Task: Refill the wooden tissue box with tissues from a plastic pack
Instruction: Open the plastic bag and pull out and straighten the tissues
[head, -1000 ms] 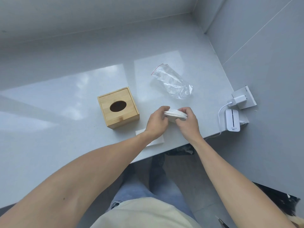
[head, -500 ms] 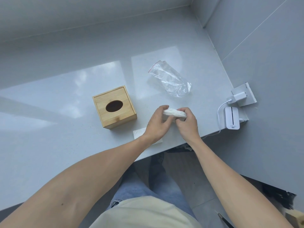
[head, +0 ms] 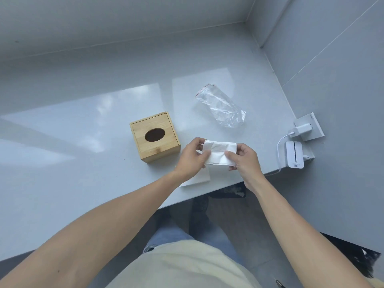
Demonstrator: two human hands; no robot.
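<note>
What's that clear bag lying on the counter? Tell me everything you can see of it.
The plastic bag is clear, crinkled film with a thin red strip along its mouth, which points away from the person. It looks empty and lies slack on its side on the grey counter, beyond the hands and to the right of the wooden tissue box. Nothing touches it but the counter.
</note>
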